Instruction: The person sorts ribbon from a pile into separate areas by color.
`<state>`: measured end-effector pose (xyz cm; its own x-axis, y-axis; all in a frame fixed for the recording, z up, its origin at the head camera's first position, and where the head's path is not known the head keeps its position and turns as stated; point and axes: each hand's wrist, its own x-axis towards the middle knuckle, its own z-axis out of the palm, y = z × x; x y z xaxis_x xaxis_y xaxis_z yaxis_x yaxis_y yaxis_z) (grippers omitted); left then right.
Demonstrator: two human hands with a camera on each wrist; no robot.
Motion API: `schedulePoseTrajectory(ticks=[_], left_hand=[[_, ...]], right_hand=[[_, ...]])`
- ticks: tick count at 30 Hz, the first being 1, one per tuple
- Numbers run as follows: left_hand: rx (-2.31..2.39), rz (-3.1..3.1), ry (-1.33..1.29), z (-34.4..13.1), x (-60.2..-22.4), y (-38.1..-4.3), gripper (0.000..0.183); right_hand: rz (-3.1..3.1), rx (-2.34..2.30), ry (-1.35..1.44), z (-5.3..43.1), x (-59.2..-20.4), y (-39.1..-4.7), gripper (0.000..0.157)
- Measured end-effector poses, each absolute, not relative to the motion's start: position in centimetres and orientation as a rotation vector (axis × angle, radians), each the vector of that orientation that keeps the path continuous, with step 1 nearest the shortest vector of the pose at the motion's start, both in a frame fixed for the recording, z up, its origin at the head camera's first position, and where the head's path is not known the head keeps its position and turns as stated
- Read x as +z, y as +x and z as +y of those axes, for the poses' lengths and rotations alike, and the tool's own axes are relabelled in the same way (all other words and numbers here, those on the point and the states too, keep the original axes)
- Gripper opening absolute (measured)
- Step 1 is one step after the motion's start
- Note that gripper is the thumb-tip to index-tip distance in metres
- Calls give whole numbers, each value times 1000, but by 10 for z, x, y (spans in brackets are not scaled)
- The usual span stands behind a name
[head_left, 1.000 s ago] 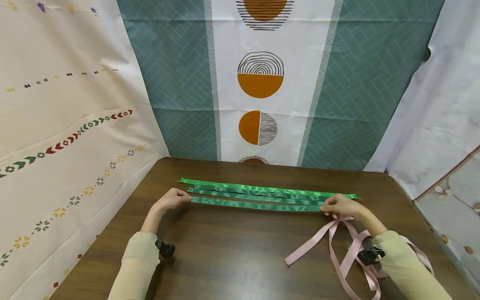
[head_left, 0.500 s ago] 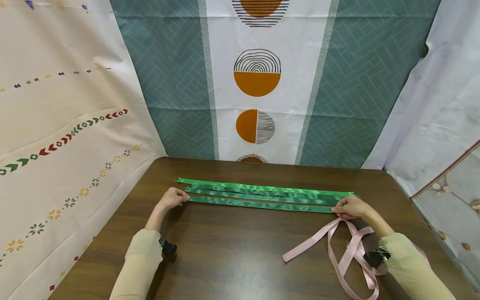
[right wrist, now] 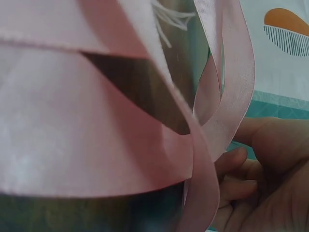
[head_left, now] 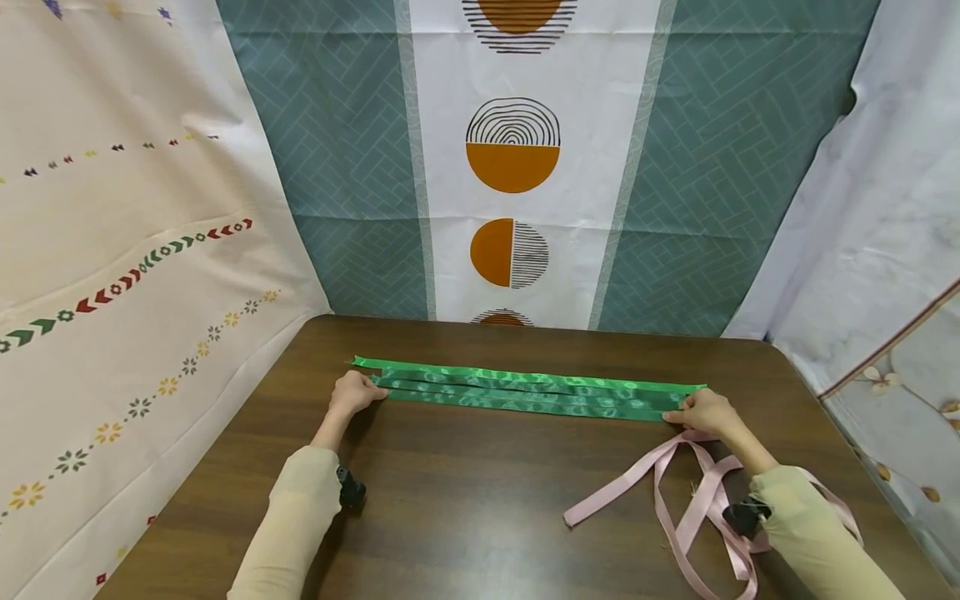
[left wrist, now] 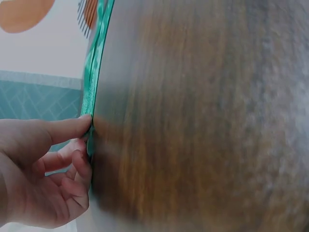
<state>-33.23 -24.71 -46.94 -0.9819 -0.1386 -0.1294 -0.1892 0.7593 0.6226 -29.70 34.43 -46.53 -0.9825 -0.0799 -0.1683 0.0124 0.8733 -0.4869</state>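
Several green satin ribbons lie side by side across the far part of the table. The front dark green ribbon (head_left: 525, 407) is stretched straight, close against the ribbons behind it. My left hand (head_left: 352, 392) pinches its left end between thumb and fingers; in the left wrist view the green ribbon (left wrist: 90, 92) runs up from the fingertips. At the other end, my right hand (head_left: 705, 411) pinches the ribbon's right tip. The brighter green ribbon (head_left: 480, 372) lies farthest back. In the right wrist view, pink ribbon (right wrist: 145, 159) hides the right fingertips.
A loose tangle of pink ribbon (head_left: 618, 490) lies on the brown table (head_left: 465, 500), partly beneath my right forearm. Behind the table hangs a patterned cloth (head_left: 345, 208), with more cloth at both sides.
The front green ribbon has moved back, closing the gap to the others. My left hand has shifted slightly right and back. The right hand slid right earlier, to the ribbon's end.
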Motion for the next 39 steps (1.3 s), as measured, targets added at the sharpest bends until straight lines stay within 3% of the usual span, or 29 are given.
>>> schedulePoseTrajectory(ticks=[4,14,22,32,39], left_hand=[[1024,2866,-344,-246,-468,-333,53],[1039,2892,-411,-249,-461,-328,46],[1081,2909,-409,-255,-457,-325,50],[1079,3045,-365,-254,-451,-320,26],[1092,3091,-303,-253,-448,-314,25]], right_hand=[[2868,-728,-27,347,-462,-296,47],[2877,-761,45,359,-446,-289,40],[2892,-814,54,367,-443,-285,43],[2929,-831,45,367,-436,-281,38],[2971,-843,65,367,-433,-275,34]])
